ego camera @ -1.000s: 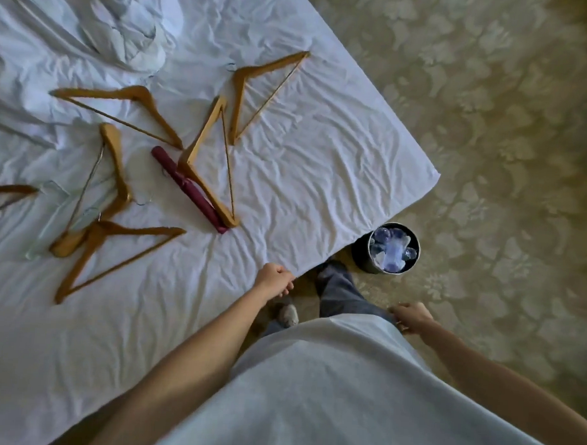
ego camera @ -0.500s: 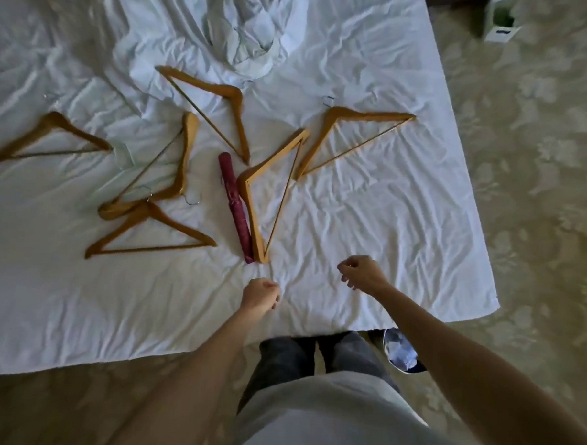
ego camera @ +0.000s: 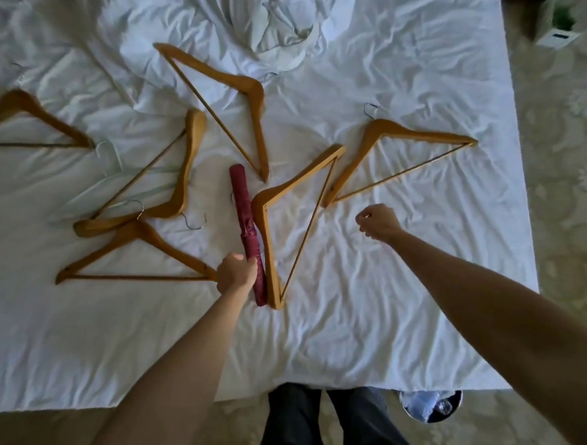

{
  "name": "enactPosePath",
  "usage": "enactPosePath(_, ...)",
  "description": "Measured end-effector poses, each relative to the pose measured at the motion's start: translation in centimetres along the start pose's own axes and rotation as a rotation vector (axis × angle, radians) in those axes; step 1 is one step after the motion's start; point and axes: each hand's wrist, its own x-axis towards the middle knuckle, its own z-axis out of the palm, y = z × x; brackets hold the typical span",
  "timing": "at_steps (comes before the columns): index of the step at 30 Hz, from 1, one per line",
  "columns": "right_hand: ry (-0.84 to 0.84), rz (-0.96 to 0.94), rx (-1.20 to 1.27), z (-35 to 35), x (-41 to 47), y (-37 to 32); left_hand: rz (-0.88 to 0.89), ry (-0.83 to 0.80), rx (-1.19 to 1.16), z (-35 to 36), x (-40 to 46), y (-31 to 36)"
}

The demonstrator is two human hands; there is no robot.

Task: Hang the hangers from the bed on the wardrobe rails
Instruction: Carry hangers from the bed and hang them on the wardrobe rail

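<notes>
Here, nearest, the left hand is at the near end of a maroon padded hanger, fingers curled against it and apparently gripping it; its long axis runs near to far, a soft fabric roll beside hard wood; touching its right side lies a wooden hanger, triangular, apex left, its far arm slanting off right; just left of the hand ends the bar of another wooden hanger. The right hand hovers over the bed as a loose fist holding nothing, close to the near tip of the right hanger, which lies just beyond it, bar slanting far-right, wire hook at the far side; probably this hand's pick. Farther left, three more wooden hangers lie on the creased white sheet; all smooth, varnished, with thin metal hooks.
</notes>
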Motion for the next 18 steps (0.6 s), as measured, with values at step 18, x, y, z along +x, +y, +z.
enactPosePath(18, 0.438, 0.290, 0.141, -0.8, 12.5, -6.0, 0.125, -0.038, -0.164, 3.5, 5.7, -2.4)
